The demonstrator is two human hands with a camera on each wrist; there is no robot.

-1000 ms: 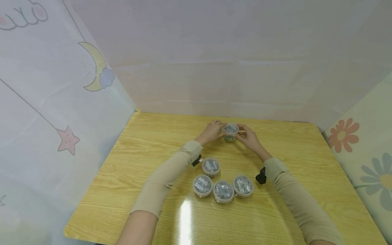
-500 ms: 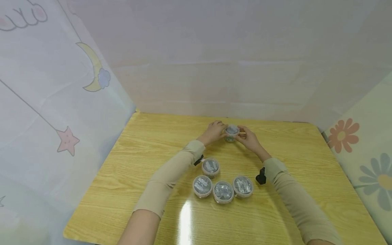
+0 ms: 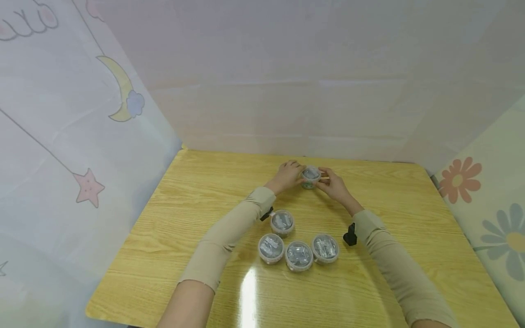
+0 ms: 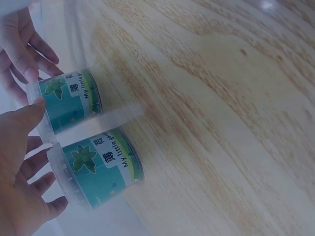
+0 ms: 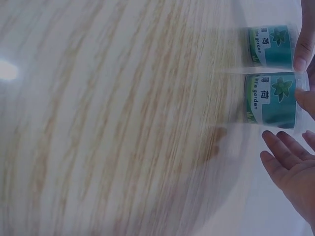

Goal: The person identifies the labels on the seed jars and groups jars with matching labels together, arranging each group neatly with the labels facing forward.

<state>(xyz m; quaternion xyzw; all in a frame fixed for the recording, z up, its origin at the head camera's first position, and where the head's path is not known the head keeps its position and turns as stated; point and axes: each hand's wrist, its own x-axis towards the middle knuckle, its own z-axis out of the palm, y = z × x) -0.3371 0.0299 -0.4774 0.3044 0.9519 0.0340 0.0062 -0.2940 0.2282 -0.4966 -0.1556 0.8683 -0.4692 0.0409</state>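
Note:
Two clear-lidded plastic jars with teal "My little garden" leaf labels stand side by side near the table's back. The right jar (image 3: pixel 311 175) shows between the hands in the head view; there the left hand hides the left jar (image 4: pixel 101 164). My left hand (image 3: pixel 285 177) grips the left jar at its lid, fingers behind, its thumb touching the right jar's rim. My right hand (image 3: pixel 334 187) holds the right jar (image 5: pixel 270 100) near its lid with the thumb in front; its other fingers spread loosely beside it.
Several similar jars stand nearer the person: one behind (image 3: pixel 282 222), then a left jar (image 3: pixel 271 248), a middle jar (image 3: pixel 299 256) and a right jar (image 3: pixel 325 248) in a front row. The wooden table (image 3: pixel 176 237) is bounded by printed fabric walls (image 3: pixel 262 91).
The right jar has shifted slightly right and toward the person. My left hand has followed a little to the right; the right hand has barely moved. The nearer jars stay put.

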